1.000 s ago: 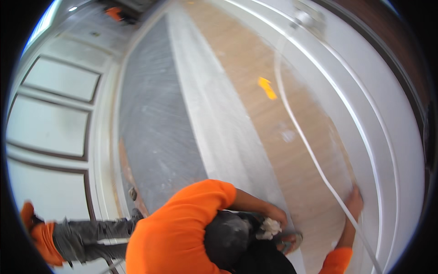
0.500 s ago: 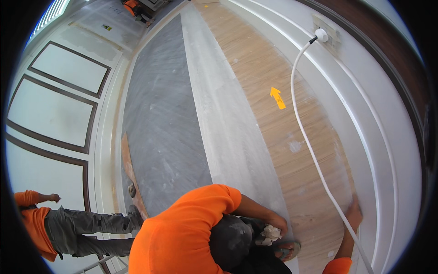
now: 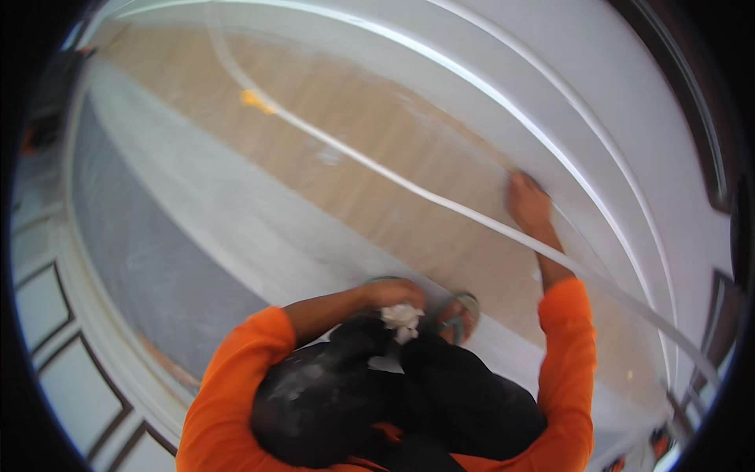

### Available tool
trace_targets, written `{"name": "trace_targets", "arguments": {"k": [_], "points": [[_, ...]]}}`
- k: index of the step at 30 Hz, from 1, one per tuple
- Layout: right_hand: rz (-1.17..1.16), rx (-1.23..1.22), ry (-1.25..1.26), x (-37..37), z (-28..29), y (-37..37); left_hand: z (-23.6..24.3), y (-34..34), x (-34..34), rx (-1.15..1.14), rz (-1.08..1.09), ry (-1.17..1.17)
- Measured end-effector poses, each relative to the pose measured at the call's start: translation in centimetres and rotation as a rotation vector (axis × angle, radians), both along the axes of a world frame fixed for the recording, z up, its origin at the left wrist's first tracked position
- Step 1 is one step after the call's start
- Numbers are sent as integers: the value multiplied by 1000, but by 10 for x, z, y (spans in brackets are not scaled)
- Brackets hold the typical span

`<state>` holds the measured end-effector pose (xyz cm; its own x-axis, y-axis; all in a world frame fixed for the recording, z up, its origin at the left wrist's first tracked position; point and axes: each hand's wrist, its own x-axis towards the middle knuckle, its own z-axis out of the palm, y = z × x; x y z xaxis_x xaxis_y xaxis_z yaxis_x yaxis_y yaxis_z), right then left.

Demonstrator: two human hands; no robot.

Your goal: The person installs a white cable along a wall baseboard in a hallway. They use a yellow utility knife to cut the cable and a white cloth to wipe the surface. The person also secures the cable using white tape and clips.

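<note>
Since half a second ago the view has swung toward the wall: the other person in orange at the lower left has dropped out of sight, the white cable point(image 3: 440, 200) now runs across the middle of the picture instead of up the right side, and the right hand point(image 3: 528, 203) sits much higher and farther out, with its orange sleeve point(image 3: 568, 346) stretched up from the lower edge. That hand lies flat, fingers spread and released, pressed on the wooden floor point(image 3: 377, 134) right at the foot of the white baseboard point(image 3: 598, 149), just above where the cable passes over the forearm. The left hand point(image 3: 392, 294) is drawn in close to the body, above the dark trousers point(image 3: 377, 393), its fingers clenched around a crumpled white rag point(image 3: 402, 318), which sits between the knees and beside a foot in a grey-green sandal point(image 3: 459, 313). A small yellow scrap point(image 3: 255, 100) lies on the bare wood near the cable, well apart from both hands. Left of the wood runs a pale dusty strip point(image 3: 204, 204), then a grey covering point(image 3: 126, 259).
</note>
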<state>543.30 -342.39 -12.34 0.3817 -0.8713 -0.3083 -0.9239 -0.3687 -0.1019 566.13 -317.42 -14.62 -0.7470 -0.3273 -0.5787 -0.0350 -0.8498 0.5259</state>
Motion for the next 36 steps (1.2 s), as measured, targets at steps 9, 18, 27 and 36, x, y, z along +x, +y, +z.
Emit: {"name": "trace_targets", "arguments": {"k": [9, 18, 27, 36], "points": [[-233, -109, -408, -8, -17, 18, 11, -8, 8, 229, -41, 16], [-244, -26, -161, 21, -9, 1, 17, -12, 15, 170, -33, 18], [-346, -60, -163, 1, -20, 16, 11, -8, 13, 189, 14, 14], [-502, 674, -1197, -50, 25, 143, 23, -14, -8, 518, 659, -41]]}}
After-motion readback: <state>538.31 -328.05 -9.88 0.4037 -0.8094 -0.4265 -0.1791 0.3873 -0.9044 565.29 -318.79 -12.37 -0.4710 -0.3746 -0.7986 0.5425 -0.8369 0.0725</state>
